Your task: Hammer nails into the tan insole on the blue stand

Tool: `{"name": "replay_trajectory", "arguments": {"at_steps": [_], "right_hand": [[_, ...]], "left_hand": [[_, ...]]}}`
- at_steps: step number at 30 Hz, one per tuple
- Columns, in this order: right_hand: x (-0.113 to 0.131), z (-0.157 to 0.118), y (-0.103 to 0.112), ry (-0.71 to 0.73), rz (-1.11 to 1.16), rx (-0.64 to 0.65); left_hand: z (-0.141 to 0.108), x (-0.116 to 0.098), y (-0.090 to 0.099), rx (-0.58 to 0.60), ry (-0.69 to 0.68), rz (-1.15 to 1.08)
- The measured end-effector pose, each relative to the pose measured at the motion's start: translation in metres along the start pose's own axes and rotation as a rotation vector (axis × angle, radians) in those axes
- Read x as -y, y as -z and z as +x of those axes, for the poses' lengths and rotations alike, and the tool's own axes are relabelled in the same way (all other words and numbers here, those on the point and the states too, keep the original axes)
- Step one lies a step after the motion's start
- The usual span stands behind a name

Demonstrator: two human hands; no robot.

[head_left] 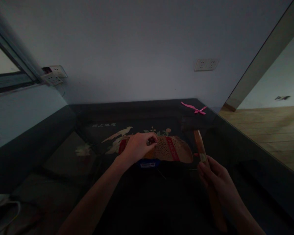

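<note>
Tabletop [127, 112] reaches the wall [127, 55], with a pink ribbon [196, 110] near its far right corner. Blue label [148, 164]: too dim to read. My right hand [217, 174] grips a wooden-handled hammer [200, 143]; my left hand [138, 146] curls over the speckled tan piece [163, 148], whether pinching anything I can't tell.

Your bare left hand [139, 145] and bare right hand [217, 176] join slim left [98, 195] and right [245, 212] forearms, also bare.
</note>
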State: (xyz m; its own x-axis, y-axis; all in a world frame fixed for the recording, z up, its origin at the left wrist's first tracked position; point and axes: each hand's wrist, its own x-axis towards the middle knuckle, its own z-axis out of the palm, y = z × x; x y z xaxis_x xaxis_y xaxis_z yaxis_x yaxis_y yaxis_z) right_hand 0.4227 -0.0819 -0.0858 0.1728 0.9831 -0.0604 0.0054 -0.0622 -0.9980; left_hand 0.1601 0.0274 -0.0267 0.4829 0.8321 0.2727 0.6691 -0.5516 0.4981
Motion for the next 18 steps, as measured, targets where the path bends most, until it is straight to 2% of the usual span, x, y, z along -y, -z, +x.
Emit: {"name": "replay_trajectory", "arguments": {"at_steps": [3, 7, 11, 14, 18], "right_hand": [[0.012, 0.001, 0.002, 0.055, -0.155, 0.003], [0.045, -0.001, 0.005, 0.119, -0.321, -0.005], [0.076, 0.002, 0.008, 0.3, -0.518, 0.071], [0.086, 0.007, 0.007, 0.424, -0.647, 0.148], [0.09, 0.01, 0.003, 0.467, -0.794, 0.23]], "left_hand": [[0.0, -0.001, 0.0, 0.004, 0.029, 0.032], [0.0, -0.003, -0.002, 0.009, 0.04, 0.081], [0.001, -0.003, -0.004, 0.013, 0.054, 0.098], [0.001, -0.004, -0.004, 0.044, 0.082, 0.12], [0.002, -0.008, -0.002, 0.073, 0.139, 0.149]]}}
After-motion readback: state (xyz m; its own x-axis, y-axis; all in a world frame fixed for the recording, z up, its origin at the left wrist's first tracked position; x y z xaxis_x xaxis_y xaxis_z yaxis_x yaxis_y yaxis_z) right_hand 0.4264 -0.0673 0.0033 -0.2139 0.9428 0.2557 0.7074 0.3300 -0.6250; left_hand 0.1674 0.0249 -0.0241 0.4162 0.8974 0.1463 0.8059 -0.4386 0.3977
